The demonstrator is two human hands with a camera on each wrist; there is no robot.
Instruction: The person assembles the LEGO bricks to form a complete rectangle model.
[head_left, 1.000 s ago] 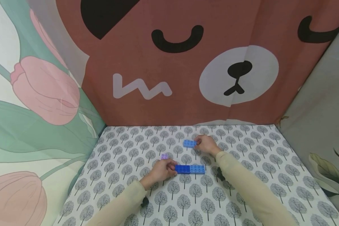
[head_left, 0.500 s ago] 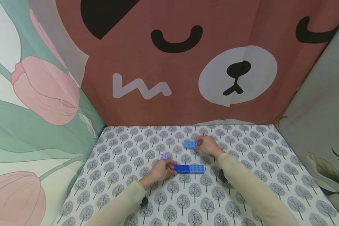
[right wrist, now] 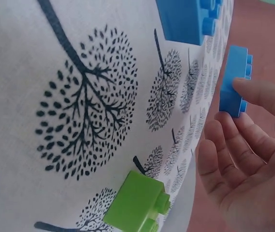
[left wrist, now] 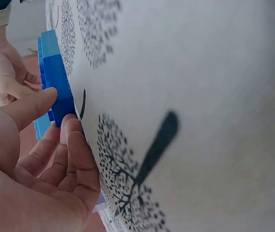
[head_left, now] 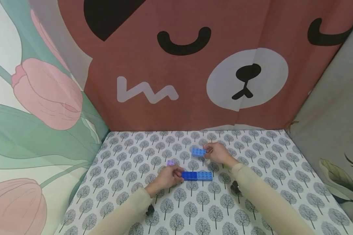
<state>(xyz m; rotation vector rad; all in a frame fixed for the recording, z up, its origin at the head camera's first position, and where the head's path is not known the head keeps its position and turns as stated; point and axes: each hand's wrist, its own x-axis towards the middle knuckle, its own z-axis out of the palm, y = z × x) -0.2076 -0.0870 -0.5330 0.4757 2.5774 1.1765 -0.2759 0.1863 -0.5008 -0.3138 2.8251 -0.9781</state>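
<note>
On the table, a dark blue building brick (head_left: pixel 189 176) and a light blue building brick (head_left: pixel 204 176) lie end to end, studs up. My left hand (head_left: pixel 166 176) pinches the left end of the dark blue brick, thumb on one side and fingertips on the other, as the left wrist view shows. Farther back, my right hand (head_left: pixel 219 152) holds a second light blue building brick (head_left: pixel 198 152) by its right end, between thumb and fingers. In the right wrist view this held brick (right wrist: pixel 233 82) stands off the cloth, its studs facing away from the palm side.
A small purple brick (head_left: pixel 170 162) sits just behind my left hand. A green brick (right wrist: pixel 136 200) stands on the cloth below my right wrist, mostly hidden in the head view. Fabric walls border the tree-print tablecloth (head_left: pixel 191 209) at the back and sides.
My right hand has drawn slightly nearer to me with its light blue brick. The left hand and the two bricks lying end to end keep their places.
</note>
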